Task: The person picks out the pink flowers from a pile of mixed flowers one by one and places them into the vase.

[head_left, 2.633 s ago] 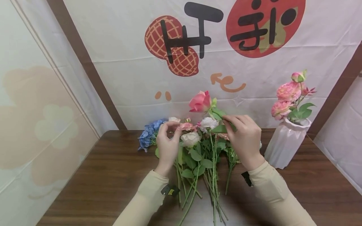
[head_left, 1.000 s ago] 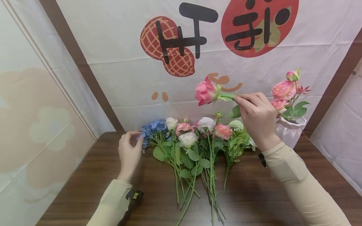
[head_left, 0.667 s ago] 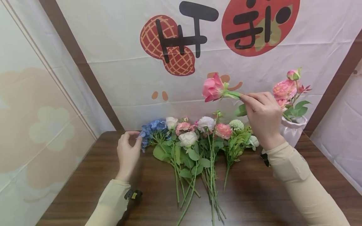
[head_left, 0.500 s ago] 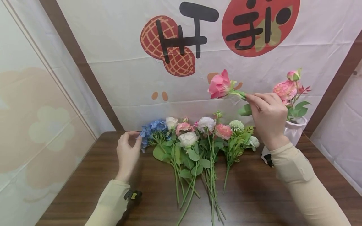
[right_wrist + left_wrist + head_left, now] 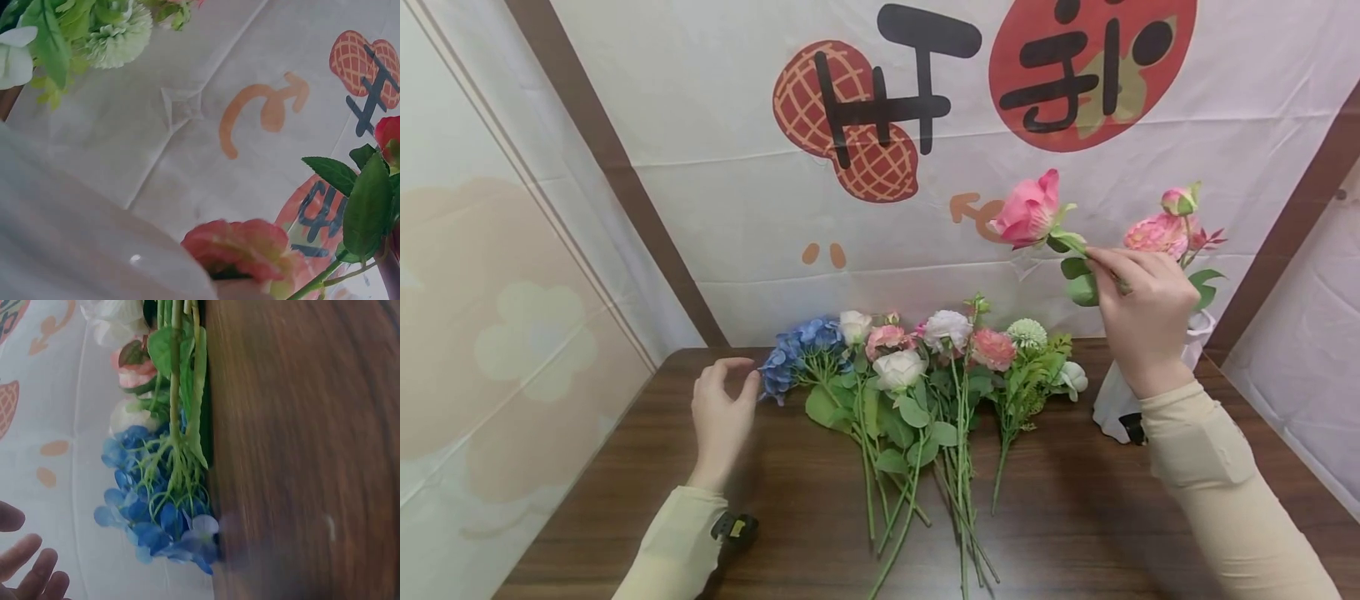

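Observation:
In the head view my right hand pinches the stem of a pink rose just below its bloom. The rose is up in the air, bloom to the left, close to a white vase. Pink flowers stand in that vase, partly hidden by my hand. My left hand is beside a blue hydrangea at the left end of a row of flowers. The left wrist view has the left fingers spread apart, with a gap to the hydrangea.
White roses, peach-pink blooms and a pale green pompon flower lie on the brown wooden table, stems toward me. A printed white cloth hangs behind. The vase fills the right wrist view's lower left.
My right hand has carried the rose up and rightward from over the row to near the vase. The left hand has moved left past the hydrangea and drawn slightly away from it.

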`<state>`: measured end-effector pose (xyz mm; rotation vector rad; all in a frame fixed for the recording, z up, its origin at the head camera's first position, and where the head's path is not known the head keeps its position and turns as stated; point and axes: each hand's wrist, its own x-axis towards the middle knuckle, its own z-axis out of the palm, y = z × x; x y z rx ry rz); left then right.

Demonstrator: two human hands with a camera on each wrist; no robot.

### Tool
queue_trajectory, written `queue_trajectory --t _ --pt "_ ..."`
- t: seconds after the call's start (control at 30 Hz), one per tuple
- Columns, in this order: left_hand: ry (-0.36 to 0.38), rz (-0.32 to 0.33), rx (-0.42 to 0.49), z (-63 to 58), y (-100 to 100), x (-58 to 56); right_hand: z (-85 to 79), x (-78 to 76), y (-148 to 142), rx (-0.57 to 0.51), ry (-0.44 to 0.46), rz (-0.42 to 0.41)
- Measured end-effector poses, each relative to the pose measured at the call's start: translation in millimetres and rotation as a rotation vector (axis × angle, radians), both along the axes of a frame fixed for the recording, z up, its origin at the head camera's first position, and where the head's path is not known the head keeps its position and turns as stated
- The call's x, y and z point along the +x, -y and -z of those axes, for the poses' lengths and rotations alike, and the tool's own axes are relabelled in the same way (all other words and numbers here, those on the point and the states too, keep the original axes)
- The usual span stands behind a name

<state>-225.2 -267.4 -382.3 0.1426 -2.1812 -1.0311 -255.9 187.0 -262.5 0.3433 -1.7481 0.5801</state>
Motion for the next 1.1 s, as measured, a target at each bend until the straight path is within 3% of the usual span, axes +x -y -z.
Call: queue_trajectory --t 0.37,0.83,1.1 --pt "0.044 -0.034 -0.003 1.4 12.1 1.3 1.4 1.4 -16.7 0.010 0.025 0.062" --pt "0.064 -0.051 -0.047 5.9 32.0 11.0 10.2 2.7 -37.7 -0.042 0.062 0.184" --pt "0.052 -0.061 -0.050 7.1 35.4 9.4 14.4 6.7 -46.0 -0.074 0.109 0.228"
